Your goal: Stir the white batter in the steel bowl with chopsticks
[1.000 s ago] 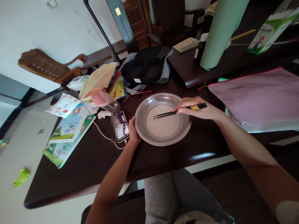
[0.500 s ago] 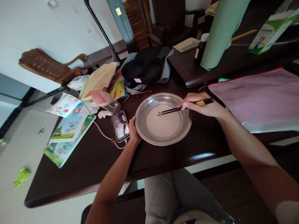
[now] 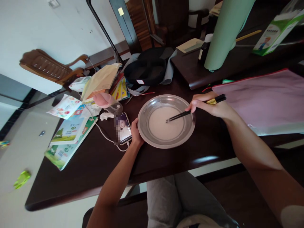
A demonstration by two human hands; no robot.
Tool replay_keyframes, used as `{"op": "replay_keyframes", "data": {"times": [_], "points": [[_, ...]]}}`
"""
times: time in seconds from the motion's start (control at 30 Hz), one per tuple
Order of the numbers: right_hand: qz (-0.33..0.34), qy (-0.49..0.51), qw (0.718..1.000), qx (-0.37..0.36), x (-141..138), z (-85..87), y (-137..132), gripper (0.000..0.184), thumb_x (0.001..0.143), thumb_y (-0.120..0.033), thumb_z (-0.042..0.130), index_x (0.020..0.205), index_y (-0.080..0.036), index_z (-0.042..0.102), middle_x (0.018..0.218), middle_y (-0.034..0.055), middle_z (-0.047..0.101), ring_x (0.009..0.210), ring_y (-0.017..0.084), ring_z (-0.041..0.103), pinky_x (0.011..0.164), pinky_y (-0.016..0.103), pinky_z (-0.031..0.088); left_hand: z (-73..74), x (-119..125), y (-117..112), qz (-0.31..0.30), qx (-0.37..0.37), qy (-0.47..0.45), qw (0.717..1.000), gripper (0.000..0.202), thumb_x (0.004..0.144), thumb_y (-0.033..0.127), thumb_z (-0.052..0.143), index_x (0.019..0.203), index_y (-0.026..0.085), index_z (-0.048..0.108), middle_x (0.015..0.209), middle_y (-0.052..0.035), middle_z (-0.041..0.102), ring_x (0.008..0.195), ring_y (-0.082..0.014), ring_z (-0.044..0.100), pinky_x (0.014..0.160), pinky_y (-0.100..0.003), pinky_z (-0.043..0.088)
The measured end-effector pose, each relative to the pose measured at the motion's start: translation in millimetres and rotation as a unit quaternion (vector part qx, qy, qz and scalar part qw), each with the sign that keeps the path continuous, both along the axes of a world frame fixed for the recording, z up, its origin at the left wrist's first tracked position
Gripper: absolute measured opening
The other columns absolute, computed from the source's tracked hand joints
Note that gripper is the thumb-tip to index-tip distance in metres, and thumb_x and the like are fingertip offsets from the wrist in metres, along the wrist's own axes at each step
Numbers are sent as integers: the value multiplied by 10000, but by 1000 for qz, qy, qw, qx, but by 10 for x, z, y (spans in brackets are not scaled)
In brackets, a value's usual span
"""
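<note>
A wide metal bowl (image 3: 142, 134) stands on the dark table and holds a pale, milky liquid (image 3: 163, 126). At its left rim is my left hand (image 3: 136, 132), thumb on the edge; the fingers beneath are hidden. In my right hand (image 3: 206, 104), over the bowl's right side, is a pair of black chopsticks (image 3: 179, 116) with gold bands near the top. Their tips dip into the liquid close to the middle, lying nearly together. Just left of the bowl lies a phone (image 3: 124, 128) with its screen lit and a white cable plugged in.
Behind the phone stand a pink-lidded cup (image 3: 104, 100) and heaped papers (image 3: 102, 77). A black and grey bag (image 3: 144, 69) lies beyond the bowl. To the right are a pink zip pouch (image 3: 263, 101), a green cylinder (image 3: 225, 38), a dark bottle (image 3: 204, 50) and a carton (image 3: 273, 36).
My right hand has shifted a little to the right with the chopsticks, and their tips have moved right and slightly nearer to me through the liquid. The phone's picture differs. My left hand stays put.
</note>
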State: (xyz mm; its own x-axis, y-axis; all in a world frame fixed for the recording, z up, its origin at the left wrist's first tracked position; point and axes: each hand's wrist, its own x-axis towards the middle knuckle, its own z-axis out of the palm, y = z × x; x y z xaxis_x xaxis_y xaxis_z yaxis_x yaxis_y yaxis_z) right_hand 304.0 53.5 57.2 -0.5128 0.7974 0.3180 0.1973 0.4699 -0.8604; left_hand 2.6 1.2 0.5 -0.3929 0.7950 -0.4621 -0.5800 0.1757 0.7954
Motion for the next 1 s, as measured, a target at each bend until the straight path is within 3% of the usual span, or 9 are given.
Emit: {"op": "replay_keyframes", "data": {"times": [0.17,0.3,0.4,0.5,0.6,0.7,0.83,1.0], "points": [[103,-36,994,-7,-75,-38,0,344,958,-499,631,800,-246,802,915,34,822,844,177,749,764,298,550,-17,-9,-3,-4,-2,6,1000,255,732,403,711,584,217,618,560,34,660,566,-166,644,629,-273,519],[36,-42,998,31,-78,-46,16,311,950,-493,647,823,-259,809,938,35,823,867,184,744,777,308,542,-30,-13,0,-9,-2,6,1000,248,740,420,713,621,214,643,589,23,678,623,-192,680,655,-290,534],[-7,-13,1000,10,-1,-6,7,384,976,-500,612,732,-253,777,859,32,813,812,178,746,755,305,543,-16,-7,-1,-2,-4,3,1000,247,750,388,698,590,214,629,578,16,673,646,-202,696,668,-292,545],[52,-14,998,-11,-3,1,-4,409,985,-505,595,723,-243,767,833,31,808,790,169,747,736,292,546,4,0,-3,4,-10,2,1000,244,762,362,666,573,211,631,572,10,680,658,-198,701,650,-276,545],[108,-46,993,8,-88,-41,1,315,965,-479,633,839,-244,800,937,40,823,854,177,748,760,298,544,7,1,-2,-6,-11,-6,1000,230,753,379,675,596,212,655,572,14,688,650,-195,701,636,-272,551],[66,-49,996,42,-112,-63,13,254,948,-455,664,879,-255,805,982,43,826,905,196,741,802,326,539,-6,-6,0,-17,-1,-9,1000,229,736,396,703,595,221,656,575,16,692,670,-204,712,642,-276,559],[-22,-14,999,26,-2,-14,10,357,974,-464,623,742,-240,773,865,37,816,808,184,744,749,317,532,-22,-14,0,-9,1,2,1000,240,740,393,711,591,212,658,586,12,699,625,-188,693,632,-272,552],[91,-33,995,-4,-50,-29,3,331,971,-454,627,790,-230,789,903,39,822,834,179,759,755,295,543,-29,-15,0,-7,-5,-2,1000,248,753,405,703,601,212,667,580,16,701,634,-196,702,632,-277,557]]}}
